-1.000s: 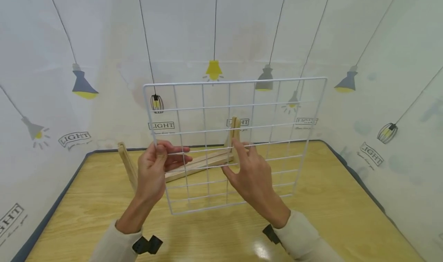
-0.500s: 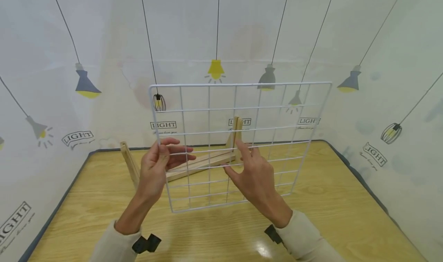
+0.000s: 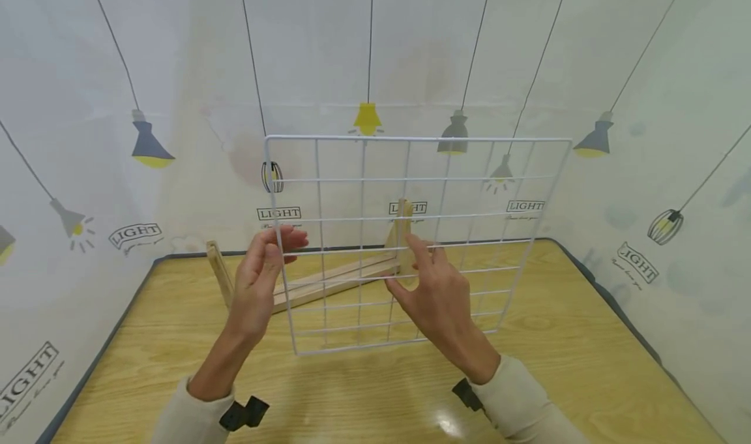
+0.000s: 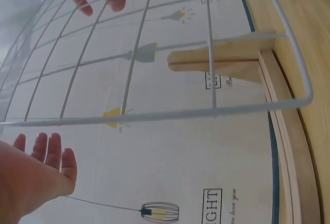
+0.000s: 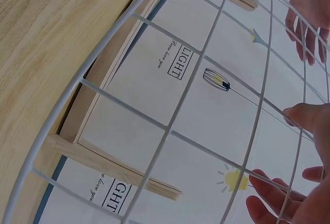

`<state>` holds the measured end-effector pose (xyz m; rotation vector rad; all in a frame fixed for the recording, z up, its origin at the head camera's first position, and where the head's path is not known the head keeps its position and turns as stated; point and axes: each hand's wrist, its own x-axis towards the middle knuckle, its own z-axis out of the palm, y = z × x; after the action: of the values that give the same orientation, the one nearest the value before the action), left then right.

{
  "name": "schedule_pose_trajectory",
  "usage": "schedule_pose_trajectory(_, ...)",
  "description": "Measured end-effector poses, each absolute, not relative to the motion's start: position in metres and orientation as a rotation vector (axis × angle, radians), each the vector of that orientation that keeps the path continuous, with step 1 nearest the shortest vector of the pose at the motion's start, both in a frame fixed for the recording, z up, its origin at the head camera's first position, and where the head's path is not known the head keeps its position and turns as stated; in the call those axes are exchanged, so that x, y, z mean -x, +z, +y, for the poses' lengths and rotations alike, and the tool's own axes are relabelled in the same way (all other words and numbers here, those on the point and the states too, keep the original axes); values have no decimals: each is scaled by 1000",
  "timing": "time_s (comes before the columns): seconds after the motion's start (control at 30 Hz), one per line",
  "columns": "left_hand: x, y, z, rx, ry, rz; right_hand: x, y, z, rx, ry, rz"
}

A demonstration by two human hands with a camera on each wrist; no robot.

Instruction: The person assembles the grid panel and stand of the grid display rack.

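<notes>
The grid (image 3: 361, 218) should be light and stiff: take its rim (image 3: 419, 139). Right grip (image 3: 435, 291) pinches wires (image 5: 167, 129); left grip (image 3: 256, 284) stands wide.

Pale lamp-printed walls (image 3: 311, 53), wood-grain tabletop (image 3: 352, 405)

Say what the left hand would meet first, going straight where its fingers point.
Likely the wire grid: in the left wrist view, its edge lies just ahead of the left hand. Depth is unclear; the fingers might pass behind it.
</notes>
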<state>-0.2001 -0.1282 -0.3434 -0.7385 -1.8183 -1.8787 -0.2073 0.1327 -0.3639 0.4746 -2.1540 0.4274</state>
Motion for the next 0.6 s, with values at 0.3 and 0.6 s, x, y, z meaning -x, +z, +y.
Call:
schedule_pose_trajectory(0.3, 196, -348, -170, 396, -1708, -1821, 208, -362, 133, -474, 428, -2143)
schedule_pose_trajectory(0.6, 212, -389, -210, -117, -1445, -2115, 208, -358, 135, -469, 391, -2130)
